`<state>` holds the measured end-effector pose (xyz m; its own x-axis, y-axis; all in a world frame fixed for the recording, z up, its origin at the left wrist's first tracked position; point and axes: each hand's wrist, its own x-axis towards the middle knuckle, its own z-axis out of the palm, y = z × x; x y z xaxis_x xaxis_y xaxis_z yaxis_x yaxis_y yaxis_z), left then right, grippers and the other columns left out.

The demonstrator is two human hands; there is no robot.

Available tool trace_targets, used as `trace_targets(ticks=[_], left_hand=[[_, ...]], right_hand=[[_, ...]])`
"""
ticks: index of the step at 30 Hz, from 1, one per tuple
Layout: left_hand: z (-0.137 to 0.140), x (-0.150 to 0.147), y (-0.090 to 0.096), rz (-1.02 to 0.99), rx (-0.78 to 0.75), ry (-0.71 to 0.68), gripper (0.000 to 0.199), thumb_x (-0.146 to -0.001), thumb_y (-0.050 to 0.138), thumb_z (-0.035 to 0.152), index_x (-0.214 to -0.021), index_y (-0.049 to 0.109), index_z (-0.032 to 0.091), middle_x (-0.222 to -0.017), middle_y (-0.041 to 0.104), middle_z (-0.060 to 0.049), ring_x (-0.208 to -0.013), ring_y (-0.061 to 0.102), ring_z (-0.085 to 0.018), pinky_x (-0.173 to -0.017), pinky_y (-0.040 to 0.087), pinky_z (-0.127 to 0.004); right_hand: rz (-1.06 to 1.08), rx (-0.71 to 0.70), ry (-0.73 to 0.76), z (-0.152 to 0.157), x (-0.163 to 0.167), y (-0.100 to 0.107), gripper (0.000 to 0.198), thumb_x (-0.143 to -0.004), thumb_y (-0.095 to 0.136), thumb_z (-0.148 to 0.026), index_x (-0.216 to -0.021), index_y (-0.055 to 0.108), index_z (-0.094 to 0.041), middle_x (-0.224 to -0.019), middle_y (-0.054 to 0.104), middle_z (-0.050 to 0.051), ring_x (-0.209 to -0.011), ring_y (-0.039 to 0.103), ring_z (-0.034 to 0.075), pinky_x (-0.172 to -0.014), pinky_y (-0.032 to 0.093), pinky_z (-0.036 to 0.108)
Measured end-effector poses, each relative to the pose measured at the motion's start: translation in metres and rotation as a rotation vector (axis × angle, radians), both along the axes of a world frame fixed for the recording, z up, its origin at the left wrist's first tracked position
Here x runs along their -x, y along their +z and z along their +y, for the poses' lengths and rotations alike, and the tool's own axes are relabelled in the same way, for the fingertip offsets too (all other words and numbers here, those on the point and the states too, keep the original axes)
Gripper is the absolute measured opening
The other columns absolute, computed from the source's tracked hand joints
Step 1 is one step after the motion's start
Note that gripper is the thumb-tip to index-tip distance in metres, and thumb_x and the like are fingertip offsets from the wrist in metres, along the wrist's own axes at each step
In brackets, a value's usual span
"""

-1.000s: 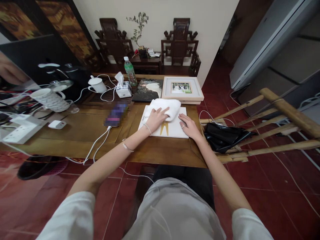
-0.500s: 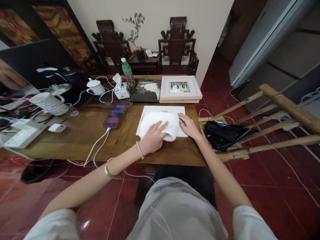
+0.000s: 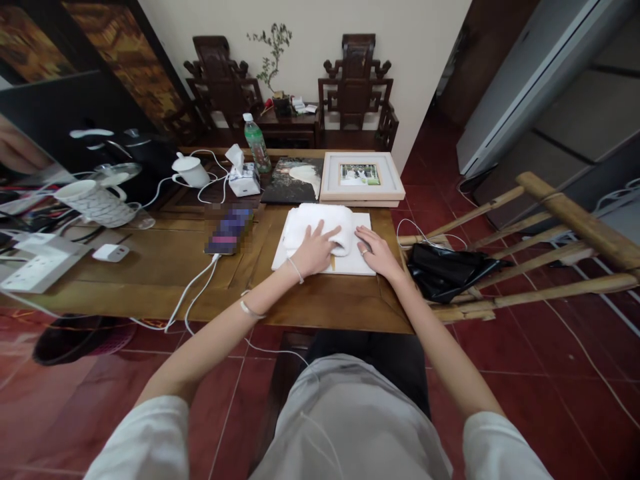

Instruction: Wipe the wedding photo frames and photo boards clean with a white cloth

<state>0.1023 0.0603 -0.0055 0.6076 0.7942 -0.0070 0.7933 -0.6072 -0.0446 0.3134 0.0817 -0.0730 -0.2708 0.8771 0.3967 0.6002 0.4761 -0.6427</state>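
Red floor tiles point(image 3: 525, 407) surround the wooden table point(image 3: 325, 303) at mid-frame on my feed. From here I read the left hand's point(image 3: 315, 250) fingers as spread, laid over the white cloth point(image 3: 323, 215). That puts the cloth right under those fingers and just past them toward the top of the frame, its long axis running left to right. I count the left hand as nearer; the right hand point(image 3: 377, 252), fingers loosely together, rests just beside it on the right edge of the white board point(image 3: 353, 264) under the cloth.
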Motion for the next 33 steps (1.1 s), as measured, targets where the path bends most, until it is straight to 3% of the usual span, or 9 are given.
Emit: trace_targets(ticks=[6,9,12,18,22,25,28,33], left_hand=[[-0.080,-0.001,0.008,0.063,0.001,-0.044,0.036,-0.081,0.050,0.012,-0.110,0.071,0.014,-0.155,0.032,-0.008,-0.137,0.027,-0.048,-0.105,0.034,-0.063],[-0.094,-0.002,0.009,0.072,0.007,-0.060,0.035,-0.080,0.052,0.015,-0.109,0.072,0.013,-0.155,0.032,-0.008,-0.137,0.027,-0.049,-0.105,0.036,-0.060],[-0.069,-0.001,0.009,0.027,-0.010,-0.054,0.037,-0.082,0.048,0.013,-0.111,0.071,0.014,-0.152,0.038,-0.006,-0.136,0.030,-0.046,-0.104,0.039,-0.057],[0.022,-0.001,0.005,-0.029,0.013,-0.019,0.047,-0.081,0.044,0.010,-0.122,0.065,0.021,-0.147,0.046,-0.003,-0.131,0.041,-0.034,-0.100,0.045,-0.046],[0.033,-0.008,0.000,-0.042,-0.025,0.032,0.046,-0.082,0.045,0.010,-0.123,0.065,0.017,-0.149,0.043,-0.005,-0.137,0.033,-0.037,-0.105,0.038,-0.052],[0.009,-0.013,-0.001,-0.030,-0.053,0.049,0.043,-0.082,0.045,0.010,-0.118,0.067,0.012,-0.149,0.043,-0.009,-0.138,0.031,-0.040,-0.107,0.035,-0.055],[-0.033,-0.014,0.001,-0.018,-0.051,0.033,0.039,-0.082,0.045,0.010,-0.113,0.070,0.011,-0.148,0.043,-0.011,-0.137,0.031,-0.042,-0.107,0.035,-0.056],[-0.091,-0.014,0.005,0.003,-0.028,-0.011,0.034,-0.081,0.048,0.013,-0.104,0.073,0.012,-0.148,0.042,-0.015,-0.138,0.032,-0.040,-0.108,0.033,-0.061]], right_hand=[[-0.001,0.003,-0.012,0.001,0.000,0.000,0.038,-0.086,0.050,-0.021,-0.121,0.066,-0.020,-0.135,0.059,0.008,-0.132,0.048,0.025,-0.116,0.034,0.050],[-0.006,0.003,-0.009,0.001,0.000,0.000,0.038,-0.086,0.050,-0.021,-0.121,0.065,-0.020,-0.135,0.059,0.008,-0.133,0.048,0.025,-0.115,0.033,0.050],[-0.029,0.001,-0.013,0.001,0.000,0.000,0.039,-0.087,0.048,-0.022,-0.122,0.065,-0.017,-0.135,0.059,0.010,-0.133,0.048,0.025,-0.116,0.033,0.049],[-0.019,0.004,-0.012,0.000,0.000,0.001,0.040,-0.087,0.048,-0.023,-0.123,0.064,-0.019,-0.135,0.059,0.009,-0.133,0.047,0.025,-0.116,0.033,0.049],[-0.017,0.006,-0.012,-0.001,0.000,0.002,0.040,-0.087,0.048,-0.023,-0.123,0.064,-0.017,-0.135,0.059,0.011,-0.133,0.047,0.025,-0.116,0.033,0.049],[-0.014,0.009,-0.011,0.000,0.000,0.002,0.040,-0.087,0.048,-0.024,-0.123,0.064,-0.016,-0.135,0.059,0.011,-0.133,0.047,0.025,-0.116,0.033,0.048],[-0.019,0.013,-0.013,0.000,0.000,0.001,0.040,-0.087,0.049,-0.024,-0.123,0.064,-0.017,-0.135,0.059,0.010,-0.134,0.047,0.025,-0.116,0.032,0.048],[-0.010,0.015,-0.010,-0.001,0.000,0.002,0.039,-0.087,0.048,-0.023,-0.122,0.065,-0.017,-0.136,0.058,0.011,-0.133,0.047,0.025,-0.116,0.032,0.048]])
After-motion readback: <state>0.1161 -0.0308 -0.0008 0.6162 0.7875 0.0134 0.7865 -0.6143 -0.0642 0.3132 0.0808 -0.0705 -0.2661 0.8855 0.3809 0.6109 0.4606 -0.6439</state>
